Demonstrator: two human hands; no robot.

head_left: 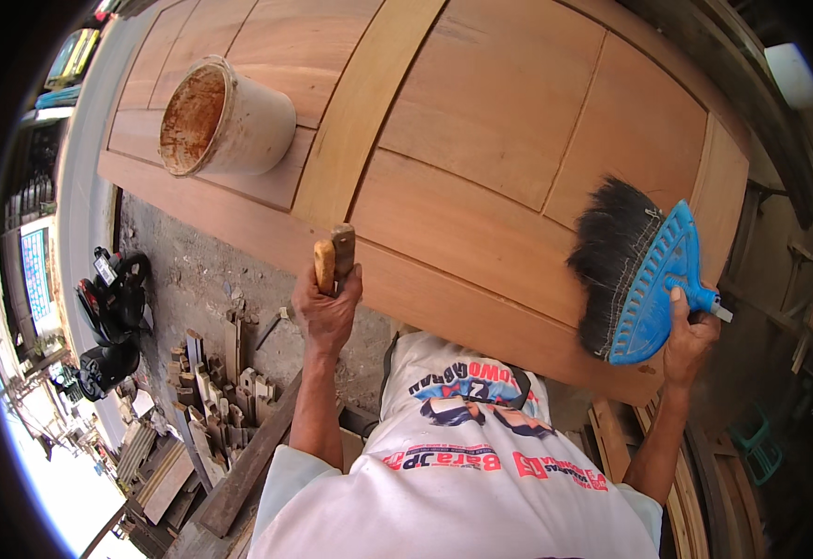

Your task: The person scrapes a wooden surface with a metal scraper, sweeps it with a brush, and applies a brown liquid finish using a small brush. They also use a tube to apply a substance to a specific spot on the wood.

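We grip a wooden-handled tool (334,259) in our left hand (326,312); our right hand (689,337) clasps a blue brush (632,270), bristles on the wooden door (481,186). A stained bucket (223,119) stands well beyond our left hand.

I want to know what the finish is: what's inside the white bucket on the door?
The white bucket on the wooden door shows rust-brown stained inner walls; its bottom and any liquid are hidden by the viewing angle.

White short-sleeved T-shirt, red and blue print; forearms bare.
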